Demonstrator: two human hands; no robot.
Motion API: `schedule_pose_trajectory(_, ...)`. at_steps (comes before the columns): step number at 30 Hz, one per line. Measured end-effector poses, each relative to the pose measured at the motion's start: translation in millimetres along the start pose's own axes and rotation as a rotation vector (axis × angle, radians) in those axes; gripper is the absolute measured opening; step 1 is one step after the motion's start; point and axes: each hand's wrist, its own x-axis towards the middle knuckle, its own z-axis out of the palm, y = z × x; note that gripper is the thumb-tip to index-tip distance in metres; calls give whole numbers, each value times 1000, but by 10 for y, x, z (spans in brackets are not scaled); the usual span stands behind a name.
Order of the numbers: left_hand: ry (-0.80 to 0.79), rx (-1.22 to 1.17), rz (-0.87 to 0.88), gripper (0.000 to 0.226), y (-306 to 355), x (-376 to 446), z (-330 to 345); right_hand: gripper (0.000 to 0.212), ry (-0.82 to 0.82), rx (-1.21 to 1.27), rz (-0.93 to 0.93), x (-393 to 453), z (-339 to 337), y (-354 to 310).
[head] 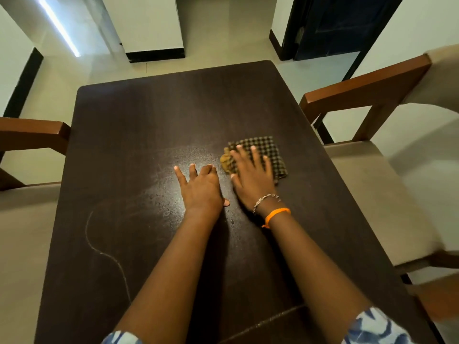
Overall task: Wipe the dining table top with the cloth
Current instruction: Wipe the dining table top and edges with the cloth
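A dark brown dining table top [149, 125] fills the middle of the view. A folded checked cloth [269, 150] in dark and tan squares lies right of the table's centre. My right hand [250, 175] lies flat on the cloth with fingers spread, covering its near left part. My left hand [198, 187] rests flat on the bare table just left of the cloth, fingers spread, holding nothing. A damp, shiny patch and a thin pale streak [104, 252] show on the wood near my left arm.
Wooden chairs with beige cushions stand on both sides: one at the left edge [32, 135], one at the right [367, 95]. Beyond the far table edge is pale tiled floor [218, 33], white walls with black skirting, and a dark door [335, 23].
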Motion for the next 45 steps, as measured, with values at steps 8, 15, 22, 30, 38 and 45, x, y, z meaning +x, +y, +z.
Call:
schedule_pose_trajectory(8,-18,19,-15,92,4,-3,30,56,39,33,17,-184,-251,736)
schedule_pose_trajectory(15,-8,-10,-18,93,-18,-25,76,55,123,41,383,-211,-429,1316)
schedule_pose_trajectory(22,-5,-30,-20,92,-27,-21,107,57,91,25,231,-265,-166,480)
schedule_pose_trajectory(30,-11,-49,-41,87,-34,-14,81,55,38,31,-81,-303,6,-11)
schedule_pose_trajectory(38,-15,-44,-37,92,-35,-11,75,57,143,-17,289,-396,-388,1431)
schedule_pose_trajectory(45,22,-65,15,90,-107,-37,71,61,164,-58,388,-404,-270,1155)
